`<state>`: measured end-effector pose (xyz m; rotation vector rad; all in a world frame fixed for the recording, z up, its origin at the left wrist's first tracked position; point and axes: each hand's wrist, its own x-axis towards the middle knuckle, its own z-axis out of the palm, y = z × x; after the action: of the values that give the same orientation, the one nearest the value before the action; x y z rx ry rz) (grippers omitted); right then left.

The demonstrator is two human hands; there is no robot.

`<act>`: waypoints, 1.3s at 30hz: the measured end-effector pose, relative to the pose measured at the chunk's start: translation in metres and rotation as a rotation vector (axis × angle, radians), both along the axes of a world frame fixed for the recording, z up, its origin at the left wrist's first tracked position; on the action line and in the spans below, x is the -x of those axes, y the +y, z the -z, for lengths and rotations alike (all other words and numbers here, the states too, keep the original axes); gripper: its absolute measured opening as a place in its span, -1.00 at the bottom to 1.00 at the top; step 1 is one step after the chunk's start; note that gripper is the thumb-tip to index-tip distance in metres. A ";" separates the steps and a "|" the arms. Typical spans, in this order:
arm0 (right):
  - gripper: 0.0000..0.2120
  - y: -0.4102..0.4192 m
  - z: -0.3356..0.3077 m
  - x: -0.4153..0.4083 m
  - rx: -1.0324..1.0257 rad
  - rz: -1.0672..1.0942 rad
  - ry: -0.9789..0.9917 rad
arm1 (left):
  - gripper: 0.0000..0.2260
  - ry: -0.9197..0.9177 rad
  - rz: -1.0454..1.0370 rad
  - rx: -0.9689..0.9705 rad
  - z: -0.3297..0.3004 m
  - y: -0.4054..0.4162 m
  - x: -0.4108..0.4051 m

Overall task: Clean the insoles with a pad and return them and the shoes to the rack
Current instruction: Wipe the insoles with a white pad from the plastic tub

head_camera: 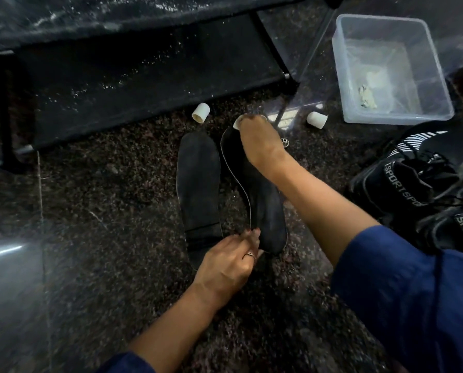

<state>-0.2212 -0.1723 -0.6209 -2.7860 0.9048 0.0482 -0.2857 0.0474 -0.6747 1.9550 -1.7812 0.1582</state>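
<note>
Two dark insoles lie side by side on the speckled floor. The left insole lies flat by itself. My left hand pinches the heel end of the right insole, which tilts up on its edge. At that insole's toe end my right hand presses a white pad, most of it hidden under the fingers. A pair of black sport shoes sits to the right. The black shoe rack stands just behind the insoles.
A clear plastic tub with something pale inside stands at the back right. Two small white caps lie on the floor near the rack. A small metal piece lies by my right wrist.
</note>
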 end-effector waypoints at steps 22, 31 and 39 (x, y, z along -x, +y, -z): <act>-0.60 0.036 -0.011 0.046 -0.094 0.071 -0.291 | -0.80 -0.018 -0.012 0.042 -0.004 -0.004 -0.002; -0.58 0.035 0.020 0.059 -0.084 -0.004 -0.114 | -0.92 0.013 0.009 -0.014 -0.004 -0.001 0.000; -0.71 0.057 -0.006 0.085 -0.193 0.040 -0.089 | -0.82 0.039 -0.004 -0.030 -0.004 -0.002 -0.001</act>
<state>-0.3066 -0.1149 -0.6148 -2.5706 0.8832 0.0047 -0.2850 0.0455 -0.6706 1.9690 -1.7647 0.0945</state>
